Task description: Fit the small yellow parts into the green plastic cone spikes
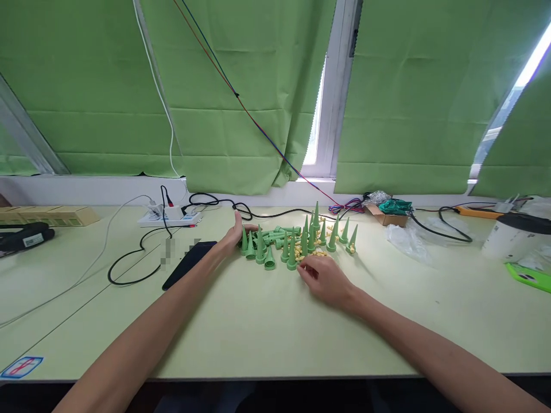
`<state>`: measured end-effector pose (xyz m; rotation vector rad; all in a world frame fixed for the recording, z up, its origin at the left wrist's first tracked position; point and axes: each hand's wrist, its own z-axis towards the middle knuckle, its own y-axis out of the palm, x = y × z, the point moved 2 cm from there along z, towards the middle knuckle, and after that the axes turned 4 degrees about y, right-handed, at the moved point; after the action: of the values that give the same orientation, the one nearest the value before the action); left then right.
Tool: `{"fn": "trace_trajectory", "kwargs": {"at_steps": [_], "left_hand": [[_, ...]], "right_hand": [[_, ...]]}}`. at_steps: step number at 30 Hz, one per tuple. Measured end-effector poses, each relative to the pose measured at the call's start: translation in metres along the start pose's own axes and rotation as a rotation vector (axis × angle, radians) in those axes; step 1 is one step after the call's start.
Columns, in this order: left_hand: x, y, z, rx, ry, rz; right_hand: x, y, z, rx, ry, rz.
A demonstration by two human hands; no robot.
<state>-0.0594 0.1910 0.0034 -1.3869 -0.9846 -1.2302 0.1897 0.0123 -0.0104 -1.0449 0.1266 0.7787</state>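
In the middle of the table, tall green plastic cones [304, 241] stand upright in a loose cluster. More green cones [282, 232] lie on their sides behind, and one short green cone [269, 263] sits at the front. Small pale yellow pieces [317, 252] are scattered among the bases. My left hand [235, 232] rests at the left edge of the cluster, thumb up and fingers stretched behind the nearest cones. My right hand [325, 278] is at the front right, fingers curled and thumb against the forefinger, close to the base of a front cone [291, 256]. Whatever its fingertips hold is hidden.
A dark phone-like slab [189, 265] lies beside my left forearm. Behind are a white power strip [170, 218] and black cables [245, 211]. To the right are a small cardboard box [385, 218], a plastic bag [407, 242], a white lidded container [512, 238] and a bright green phone case [529, 276].
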Motion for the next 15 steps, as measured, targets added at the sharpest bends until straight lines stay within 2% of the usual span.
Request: {"fn": "trace_trajectory", "kwargs": {"at_steps": [4,8,15], "left_hand": [[-0.003,0.011,-0.004,0.019,-0.029,-0.006],[-0.004,0.022,-0.009,-0.029,-0.009,0.007],[-0.006,0.033,-0.018,-0.015,0.074,0.084]], "right_hand": [[-0.008,0.003,-0.004,-0.122,-0.106,0.023],[-0.008,0.007,-0.005,-0.194,-0.152,0.028],[-0.002,0.008,-0.003,-0.211,-0.098,0.027]]}}
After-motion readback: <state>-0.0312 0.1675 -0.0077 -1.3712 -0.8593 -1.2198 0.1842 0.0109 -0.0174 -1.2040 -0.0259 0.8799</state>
